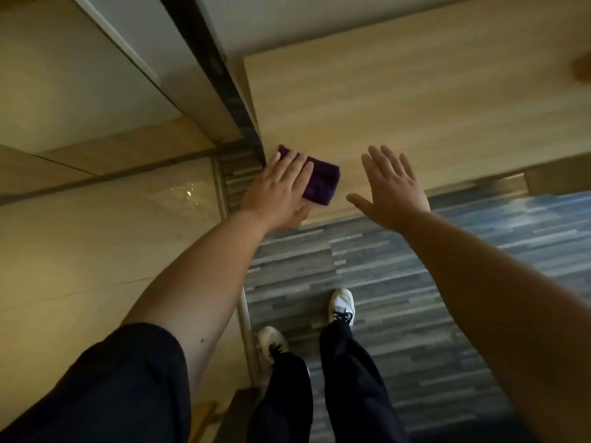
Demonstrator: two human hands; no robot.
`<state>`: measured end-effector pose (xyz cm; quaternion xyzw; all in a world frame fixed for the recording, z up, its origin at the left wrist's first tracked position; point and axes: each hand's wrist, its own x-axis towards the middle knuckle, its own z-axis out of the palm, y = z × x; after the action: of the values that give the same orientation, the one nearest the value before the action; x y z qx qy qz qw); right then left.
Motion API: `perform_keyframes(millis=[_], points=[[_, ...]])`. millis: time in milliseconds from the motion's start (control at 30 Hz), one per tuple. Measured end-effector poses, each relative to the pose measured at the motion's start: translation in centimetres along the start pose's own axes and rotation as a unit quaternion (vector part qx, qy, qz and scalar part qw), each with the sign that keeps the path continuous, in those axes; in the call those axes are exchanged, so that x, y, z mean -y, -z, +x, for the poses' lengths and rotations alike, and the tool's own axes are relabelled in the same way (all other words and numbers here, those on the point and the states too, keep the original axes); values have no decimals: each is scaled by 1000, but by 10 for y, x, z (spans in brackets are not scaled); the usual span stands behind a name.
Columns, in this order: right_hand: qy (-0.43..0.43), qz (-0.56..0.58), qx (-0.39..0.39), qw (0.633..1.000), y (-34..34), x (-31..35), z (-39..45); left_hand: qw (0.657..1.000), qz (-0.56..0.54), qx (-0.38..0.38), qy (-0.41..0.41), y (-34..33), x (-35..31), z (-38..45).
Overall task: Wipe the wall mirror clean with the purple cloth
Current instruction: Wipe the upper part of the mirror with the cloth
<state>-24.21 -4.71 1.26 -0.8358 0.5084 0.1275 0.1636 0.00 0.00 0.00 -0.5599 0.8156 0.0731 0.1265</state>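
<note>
Mostly flat, the left hand (pixel 281 190) lay on the purple cloth (pixel 319 182) with fingers straight and close together, pressing it against the light wood-grain panel (pixel 415 100); nothing was gripped. Cloth stuck out past the fingertips and to their right, just beside the dark vertical strip (pixel 230 100). Right hand (pixel 391 190) was splayed wide, empty; whether it touched the panel can't be told. Below: white shoes (pixel 342 306) on striped grey carpet (pixel 399 266). Mirror couldn't be made out for sure.
</note>
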Motion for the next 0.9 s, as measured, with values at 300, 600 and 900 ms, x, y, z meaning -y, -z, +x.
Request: perform_keyframes(millis=[300, 600, 900], points=[[9, -35, 13, 999, -60, -17, 32, 996, 34, 39, -68, -61, 8, 56], [16, -34, 0, 999, -70, -23, 37, 991, 19, -91, -98, -84, 18, 65], [43, -43, -17, 998, -35, 2, 30, 982, 46, -172, -70, -67, 14, 36]])
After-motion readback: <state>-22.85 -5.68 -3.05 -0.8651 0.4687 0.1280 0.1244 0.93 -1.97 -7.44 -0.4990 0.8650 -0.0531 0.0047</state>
